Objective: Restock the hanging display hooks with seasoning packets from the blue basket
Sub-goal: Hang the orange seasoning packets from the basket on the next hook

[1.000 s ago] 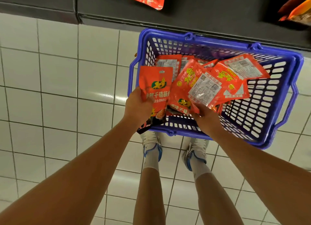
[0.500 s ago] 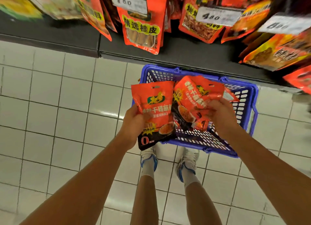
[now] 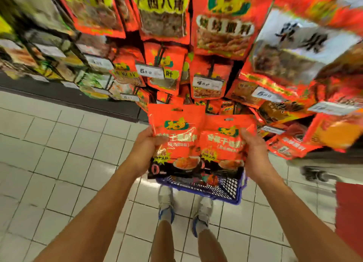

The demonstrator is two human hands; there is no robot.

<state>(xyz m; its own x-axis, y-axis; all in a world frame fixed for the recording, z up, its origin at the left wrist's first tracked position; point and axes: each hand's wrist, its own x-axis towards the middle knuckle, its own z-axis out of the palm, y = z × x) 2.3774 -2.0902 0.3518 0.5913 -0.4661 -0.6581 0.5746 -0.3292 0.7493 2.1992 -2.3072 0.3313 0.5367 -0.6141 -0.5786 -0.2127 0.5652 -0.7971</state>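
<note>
Two glossy flat red packets (image 3: 176, 136), one gripped in each of the hands (image 3: 144, 148).

Two packets held up before the hanging display

Left hand (image 3: 144, 150) grips one red packet (image 3: 176, 140), right hand (image 3: 254, 153) another (image 3: 223, 144), side by side above the blue basket (image 3: 222, 191) on white tiles (image 3: 59, 163).

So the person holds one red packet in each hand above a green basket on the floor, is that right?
Not quite: the basket is blue, not green. The head view shows its blue mesh wall on the tiled floor just under the packets. The rest holds: the left hand grips one red packet and the right hand grips another red packet, side by side above it.
</note>
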